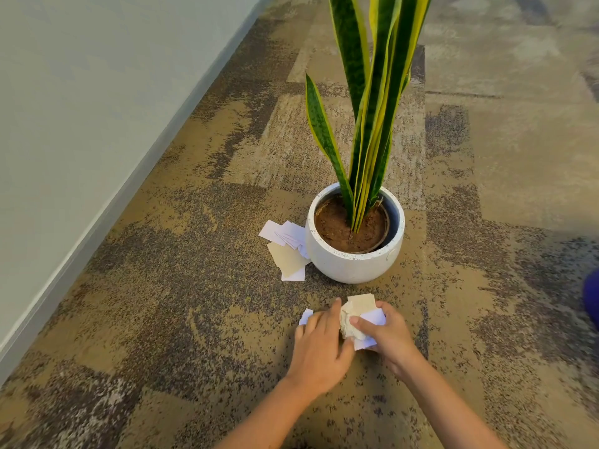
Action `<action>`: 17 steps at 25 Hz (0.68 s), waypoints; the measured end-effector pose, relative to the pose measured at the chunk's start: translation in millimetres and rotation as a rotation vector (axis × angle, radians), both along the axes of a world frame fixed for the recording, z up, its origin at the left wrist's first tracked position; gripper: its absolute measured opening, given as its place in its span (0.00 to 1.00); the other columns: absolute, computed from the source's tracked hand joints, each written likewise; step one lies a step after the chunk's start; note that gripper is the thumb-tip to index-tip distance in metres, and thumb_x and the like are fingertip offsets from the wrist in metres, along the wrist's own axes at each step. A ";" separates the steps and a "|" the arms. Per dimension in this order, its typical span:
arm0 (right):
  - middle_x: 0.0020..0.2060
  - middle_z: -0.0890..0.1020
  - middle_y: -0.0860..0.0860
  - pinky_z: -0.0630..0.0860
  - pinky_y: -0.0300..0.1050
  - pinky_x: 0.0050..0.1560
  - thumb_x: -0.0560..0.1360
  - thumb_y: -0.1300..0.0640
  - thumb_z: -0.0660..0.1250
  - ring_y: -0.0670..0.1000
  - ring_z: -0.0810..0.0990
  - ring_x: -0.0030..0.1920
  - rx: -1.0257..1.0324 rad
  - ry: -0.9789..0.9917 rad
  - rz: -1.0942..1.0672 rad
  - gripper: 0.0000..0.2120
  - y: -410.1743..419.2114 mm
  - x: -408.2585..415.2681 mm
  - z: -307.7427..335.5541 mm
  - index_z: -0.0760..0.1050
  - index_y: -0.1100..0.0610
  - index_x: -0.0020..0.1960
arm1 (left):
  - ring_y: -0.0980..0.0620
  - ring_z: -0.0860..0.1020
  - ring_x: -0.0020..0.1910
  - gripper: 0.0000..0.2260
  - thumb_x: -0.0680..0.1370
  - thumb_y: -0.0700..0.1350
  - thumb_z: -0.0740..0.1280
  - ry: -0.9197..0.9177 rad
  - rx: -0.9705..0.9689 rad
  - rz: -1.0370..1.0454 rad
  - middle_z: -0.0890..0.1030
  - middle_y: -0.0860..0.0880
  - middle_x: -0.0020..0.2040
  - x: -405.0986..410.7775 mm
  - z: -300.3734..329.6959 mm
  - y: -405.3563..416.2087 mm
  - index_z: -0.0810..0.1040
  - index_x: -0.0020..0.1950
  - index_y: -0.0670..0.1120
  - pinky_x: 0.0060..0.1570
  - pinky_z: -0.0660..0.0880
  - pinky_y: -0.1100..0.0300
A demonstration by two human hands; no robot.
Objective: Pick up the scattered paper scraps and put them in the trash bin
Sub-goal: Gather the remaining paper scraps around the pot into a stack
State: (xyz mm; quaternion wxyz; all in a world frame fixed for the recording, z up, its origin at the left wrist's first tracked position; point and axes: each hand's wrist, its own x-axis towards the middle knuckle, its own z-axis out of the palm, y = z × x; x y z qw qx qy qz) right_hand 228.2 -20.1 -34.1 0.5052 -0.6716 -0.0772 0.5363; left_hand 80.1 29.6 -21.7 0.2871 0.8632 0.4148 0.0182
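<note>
Carpet (181,286), right hand (387,335) clutching crumpled scraps (356,315), left hand (319,345) flat on scrap (305,316).

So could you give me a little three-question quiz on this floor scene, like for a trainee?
1. True or false: the right hand grips a crumpled wad of white and beige paper scraps.
2. Where does the loose pile of flat paper scraps lie?
3. Is a trash bin visible?

Key:
1. True.
2. On the patterned brown carpet, against the round white speckled plant pot, on its wall side.
3. No.
</note>
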 end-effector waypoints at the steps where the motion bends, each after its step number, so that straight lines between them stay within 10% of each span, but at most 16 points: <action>1: 0.49 0.82 0.59 0.82 0.57 0.47 0.69 0.64 0.75 0.59 0.82 0.49 -0.029 -0.039 -0.010 0.20 -0.9 2.1 -2.0 0.72 0.60 0.57 | 0.55 0.64 0.69 0.28 0.78 0.58 0.50 -0.032 0.006 0.054 0.65 0.55 0.72 -4.5 -0.9 4.1 0.51 0.77 0.52 0.66 0.65 0.50; 9: 0.55 0.79 0.62 0.78 0.65 0.53 0.69 0.65 0.74 0.64 0.79 0.54 -0.136 -0.105 -0.042 0.25 -19.5 9.1 -15.3 0.69 0.63 0.63 | 0.48 0.76 0.53 0.18 0.76 0.57 0.64 0.347 -0.136 0.331 0.73 0.49 0.57 -24.5 -10.1 43.4 0.70 0.60 0.47 0.48 0.78 0.53; 17: 0.50 0.80 0.58 0.82 0.56 0.46 0.70 0.65 0.73 0.60 0.81 0.50 -0.105 -0.105 -0.021 0.21 -14.8 4.1 -12.9 0.71 0.62 0.61 | 0.52 0.75 0.37 0.08 0.79 0.51 0.62 0.039 -0.153 0.043 0.77 0.52 0.41 -8.2 5.2 22.1 0.74 0.54 0.49 0.32 0.70 0.59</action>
